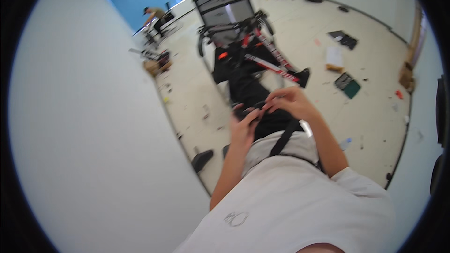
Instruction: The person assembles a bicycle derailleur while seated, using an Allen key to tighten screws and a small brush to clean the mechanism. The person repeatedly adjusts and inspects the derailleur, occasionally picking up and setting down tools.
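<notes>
My left hand (243, 125) is closed around a small dark part (243, 113) in front of my waist; its kind is too blurred to tell. Just right of it, my right hand (291, 102) has thumb and fingers pinched together close to that part. Whatever sits between those fingertips is too small to name. Beyond my hands, a red, white and black bicycle frame (271, 63) leans against a black mesh-backed chair (224, 11). My dark-trousered legs (248, 86) stretch out toward the chair.
A white wall (93, 126) runs close along my left. A black saddle-shaped piece (202, 160) lies beside it. On the right are a dark green case (348, 85), a white sheet (334, 57) and a bottle (346, 143). Another person (157, 18) bends over parts at the far left.
</notes>
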Demonstrator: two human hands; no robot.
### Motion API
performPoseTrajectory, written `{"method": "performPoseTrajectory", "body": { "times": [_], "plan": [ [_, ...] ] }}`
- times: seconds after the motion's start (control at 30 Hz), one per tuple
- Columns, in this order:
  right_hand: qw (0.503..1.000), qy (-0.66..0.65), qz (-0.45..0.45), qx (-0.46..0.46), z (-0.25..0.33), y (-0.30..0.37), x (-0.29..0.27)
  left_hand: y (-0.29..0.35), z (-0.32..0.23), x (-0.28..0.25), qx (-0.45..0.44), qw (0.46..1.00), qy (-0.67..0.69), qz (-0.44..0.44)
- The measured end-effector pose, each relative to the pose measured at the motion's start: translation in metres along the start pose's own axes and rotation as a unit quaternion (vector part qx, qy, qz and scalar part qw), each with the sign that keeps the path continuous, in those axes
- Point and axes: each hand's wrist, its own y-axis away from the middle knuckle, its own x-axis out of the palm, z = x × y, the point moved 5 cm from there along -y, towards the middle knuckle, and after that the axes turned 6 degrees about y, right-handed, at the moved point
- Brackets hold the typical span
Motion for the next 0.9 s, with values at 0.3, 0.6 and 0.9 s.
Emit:
{"method": "performPoseTrajectory", "body": {
  "times": [0.3,0.6,0.9],
  "plan": [
    [0.999,-0.013,-0.038,-0.011,-0.004,-0.008,0.003,0.004,-0.003,-0.005,0.024,0.994,-0.05,-0.091],
    [0.994,-0.069,-0.005,0.088,-0.046,-0.006,0.001,-0.003,-0.025,-0.006,0.058,0.994,0.07,-0.06],
    [0.945,-0.307,-0.028,0.108,-0.079,-0.008,-0.013,0.025,-0.005,0.041,-0.095,0.962,-0.071,0.245]
  ]
}}
